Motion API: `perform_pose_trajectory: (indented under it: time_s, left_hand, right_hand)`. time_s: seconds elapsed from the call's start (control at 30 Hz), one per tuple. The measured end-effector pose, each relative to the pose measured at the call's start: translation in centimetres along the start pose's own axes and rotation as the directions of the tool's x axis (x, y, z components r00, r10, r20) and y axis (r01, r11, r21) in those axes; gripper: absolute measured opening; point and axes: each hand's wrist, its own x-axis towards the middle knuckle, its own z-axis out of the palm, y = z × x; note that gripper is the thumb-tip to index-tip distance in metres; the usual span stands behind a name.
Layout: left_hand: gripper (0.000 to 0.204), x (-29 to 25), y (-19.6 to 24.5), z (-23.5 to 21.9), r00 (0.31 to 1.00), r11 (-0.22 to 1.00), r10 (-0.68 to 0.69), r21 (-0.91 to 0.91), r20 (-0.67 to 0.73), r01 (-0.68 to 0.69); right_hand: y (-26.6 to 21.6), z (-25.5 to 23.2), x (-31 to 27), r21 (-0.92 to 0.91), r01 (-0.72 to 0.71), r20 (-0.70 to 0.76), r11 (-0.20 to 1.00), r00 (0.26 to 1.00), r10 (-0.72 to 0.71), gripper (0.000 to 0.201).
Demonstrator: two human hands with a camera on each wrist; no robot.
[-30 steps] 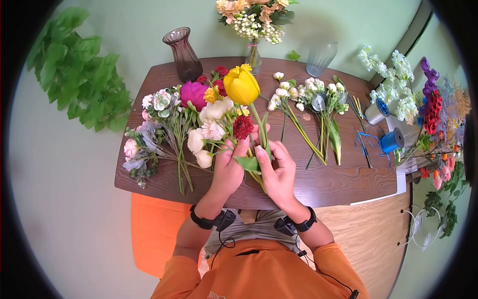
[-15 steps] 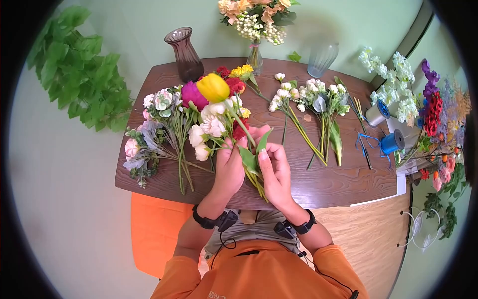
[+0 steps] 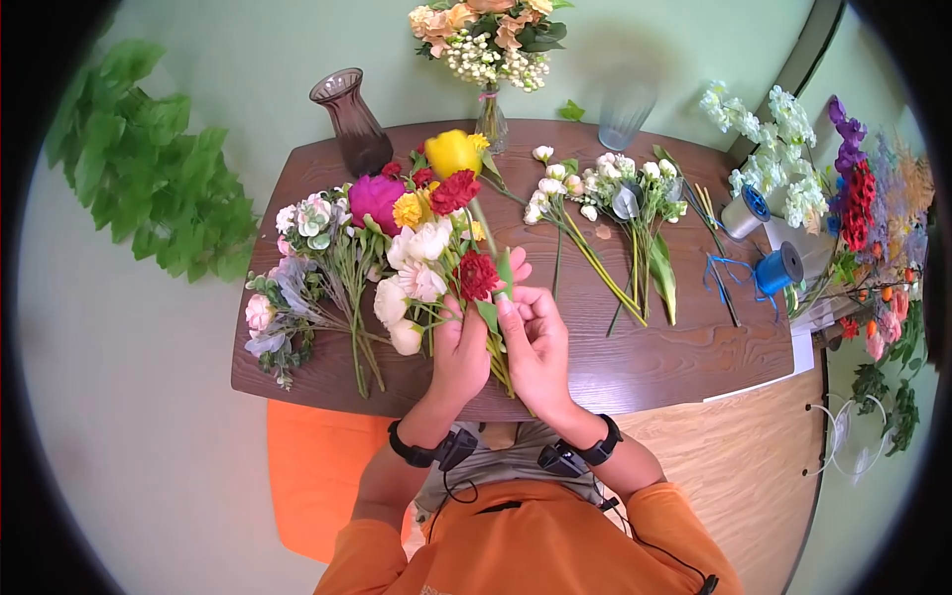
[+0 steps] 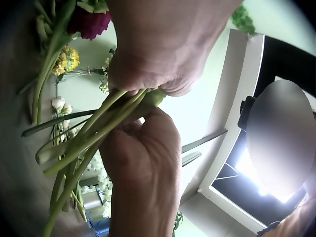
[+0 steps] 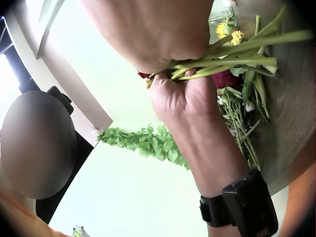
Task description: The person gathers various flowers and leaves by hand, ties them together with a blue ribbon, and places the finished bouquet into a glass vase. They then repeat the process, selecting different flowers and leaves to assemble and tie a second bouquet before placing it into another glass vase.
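Note:
Low over the table's near side, my left hand [image 3: 462, 359] grips a bunch of mixed flowers by the stems. White blooms [image 3: 421, 263] and red carnations [image 3: 478, 275] show above that hand. My right hand [image 3: 535, 347] is close against it, thumb and fingers pinching the leafy green stem of a yellow tulip [image 3: 452, 154], whose head stands above the bunch. In the left wrist view the green stems [image 4: 91, 136] fan out below both hands. The right wrist view shows the stem ends [image 5: 247, 61] sticking out past the palms.
Pink and white sprays [image 3: 312, 218] and a magenta peony [image 3: 377, 202] lie on the table's left. White flower stems [image 3: 635, 218] lie right, near blue ribbon spools [image 3: 778, 269]. A purple vase [image 3: 352, 124], a clear vase [image 3: 626, 119] and a filled vase [image 3: 491, 119] stand behind.
The yellow tulip's head swung left, then came back right and farther from me. Another red carnation now shows beneath it. Both hands stay together, and the head view has shifted slightly.

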Motion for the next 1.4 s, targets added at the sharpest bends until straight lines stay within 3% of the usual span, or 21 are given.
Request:
perform_pose_trajectory:
  time_s: [0.2,0.23,0.27,0.33,0.4,0.57,0.63,0.67,0.73,0.77,0.8,0.87,0.93,0.97,1.0,1.07,1.1,1.13,1.2,1.23,1.4]
  left_hand:
    - [0.027,-0.6,-0.4,-1.7,0.998,0.985,0.067,0.156,0.010,-0.068]
    - [0.026,-0.8,-0.8,-2.6,0.997,0.984,0.063,0.167,-0.037,-0.056]
    - [0.025,-0.9,-0.9,-2.9,0.995,0.983,0.059,0.177,-0.085,-0.043]
    - [0.023,-0.8,-1.3,-2.9,0.990,0.993,0.076,0.104,-0.120,-0.063]
    - [0.021,-0.7,-1.2,-3.4,0.998,0.995,0.022,0.101,-0.052,-0.017]
    - [0.021,-0.5,-0.4,-2.0,0.997,0.993,0.002,-0.117,-0.075,-0.011]
    - [0.020,-0.4,0.2,-1.6,0.998,0.989,-0.004,-0.145,-0.066,-0.006]
    - [0.019,-0.3,1.3,-0.6,0.997,0.996,-0.020,-0.092,-0.079,0.012]
    - [0.022,-0.5,1.7,-0.5,0.994,0.999,-0.035,-0.040,-0.102,0.031]
    - [0.023,-0.6,1.3,-1.2,0.991,0.993,-0.117,0.013,-0.063,0.118]
    - [0.024,-0.8,0.6,-2.0,0.980,0.977,-0.199,0.069,-0.029,0.201]
    - [0.021,-0.7,-0.6,-2.4,0.985,0.973,-0.170,0.166,0.034,0.162]
    - [0.020,-0.7,0.3,-1.9,0.990,0.882,-0.095,0.471,0.107,0.033]
    - [0.020,-0.5,0.2,-1.7,0.971,0.751,0.106,0.623,0.213,-0.219]
    - [0.023,-0.7,0.6,-1.4,0.970,0.856,-0.218,0.498,0.107,0.138]
    - [0.015,-0.5,1.0,-0.6,0.976,0.851,-0.110,0.526,0.191,-0.007]
    - [0.011,0.1,0.1,-0.6,0.947,0.795,0.135,0.539,0.291,-0.279]
    - [0.011,0.2,0.3,-0.9,0.949,0.792,0.141,0.544,0.281,-0.279]
    - [0.009,0.5,1.8,-0.7,0.944,0.785,-0.269,0.612,0.191,0.100]
    - [0.011,0.4,1.0,-1.4,0.941,0.738,-0.247,0.674,0.232,0.028]
    - [0.035,0.4,-1.5,-2.3,0.972,0.570,0.039,0.794,0.231,-0.212]
  right_hand:
    - [-0.3,-1.0,0.1,-0.208,-0.007,0.081,0.978,0.996,0.024,0.024]
    - [-0.6,-1.4,0.8,-0.431,0.280,0.183,0.858,0.958,-0.221,0.028]
    - [-0.9,-1.6,1.3,-0.587,0.529,0.334,0.613,0.848,-0.412,0.032]
    - [-1.9,-1.4,1.0,-0.576,0.496,0.293,0.649,0.867,-0.403,0.025]
    - [-2.1,-1.5,0.2,-0.563,0.384,0.109,0.732,0.912,-0.395,0.016]
    - [-1.3,-2.8,-0.1,-0.495,0.399,0.254,0.772,0.916,-0.311,0.022]
    - [-0.5,-3.6,0.3,-0.397,0.374,0.286,0.838,0.918,-0.275,0.049]
    - [-0.7,-3.4,0.4,-0.393,0.375,0.292,0.839,0.917,-0.273,0.049]
    - [-1.4,-3.1,0.6,-0.161,0.109,0.381,0.981,0.924,-0.040,0.090]
    - [-1.1,-4.0,0.8,-0.248,0.055,0.494,0.967,0.866,0.078,0.111]
    - [-1.0,-4.5,1.2,-0.248,0.053,0.503,0.967,0.861,0.081,0.111]
    - [-1.0,-5.0,2.3,-0.075,-0.074,0.550,0.994,0.829,0.103,0.108]
    - [-2.0,-4.9,3.5,0.137,-0.254,0.429,0.957,0.886,0.174,0.096]
    - [-2.2,-5.5,4.0,0.124,-0.300,0.448,0.946,0.867,0.216,0.091]
    - [-2.2,-6.1,4.6,0.109,-0.345,0.468,0.932,0.845,0.258,0.086]
    - [-1.7,-5.6,5.2,0.133,-0.378,0.506,0.916,0.820,0.265,0.071]
    - [-1.7,-4.8,5.1,0.158,-0.416,0.477,0.895,0.826,0.300,0.069]
    - [-1.8,-4.2,5.0,0.183,-0.449,0.444,0.875,0.831,0.334,0.066]
    - [-0.5,-5.3,5.5,0.131,-0.510,0.495,0.850,0.776,0.390,0.064]
    - [0.0,-5.8,5.7,0.081,-0.563,0.532,0.822,0.722,0.442,0.062]
    - [0.4,-3.7,5.8,0.124,-0.550,0.429,0.826,0.780,0.455,0.047]
